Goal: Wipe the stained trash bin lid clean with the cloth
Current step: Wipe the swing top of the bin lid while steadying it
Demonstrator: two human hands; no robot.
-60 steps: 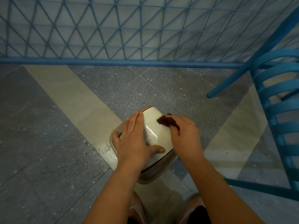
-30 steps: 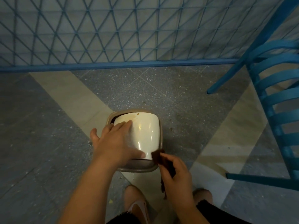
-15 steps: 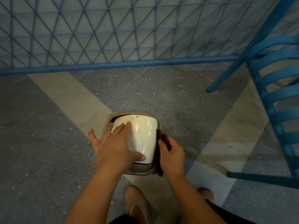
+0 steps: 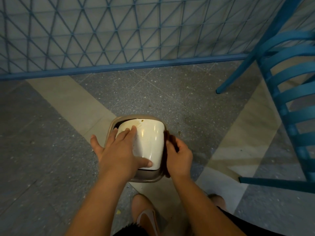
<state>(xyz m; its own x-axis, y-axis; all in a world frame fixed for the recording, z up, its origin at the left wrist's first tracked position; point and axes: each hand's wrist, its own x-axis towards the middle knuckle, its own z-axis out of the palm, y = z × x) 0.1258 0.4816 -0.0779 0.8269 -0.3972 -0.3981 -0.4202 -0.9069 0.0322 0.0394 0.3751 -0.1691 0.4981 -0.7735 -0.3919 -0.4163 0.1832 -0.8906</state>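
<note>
A small trash bin with a grey-brown rim [image 4: 146,179] stands on the floor below me. Its glossy cream swing lid [image 4: 150,138] carries a brownish stain near the far edge. My left hand [image 4: 119,154] lies flat on the lid's left half, fingers straight and thumb along the near edge. My right hand [image 4: 179,155] grips a dark brown cloth [image 4: 170,138] and presses it against the lid's right edge, between lid and rim. Most of the cloth is hidden under the hand.
A blue slatted chair [image 4: 293,99] stands at the right, with one leg [image 4: 238,75] reaching toward the bin. A blue mesh fence [image 4: 119,40] runs along the back. Small brown crumbs [image 4: 179,133] lie on the speckled floor right of the bin. My feet [image 4: 144,215] are just below it.
My right hand has carried the cloth from the lid's top, round its near corner, up along the right edge. My left hand stays flat on the lid.
</note>
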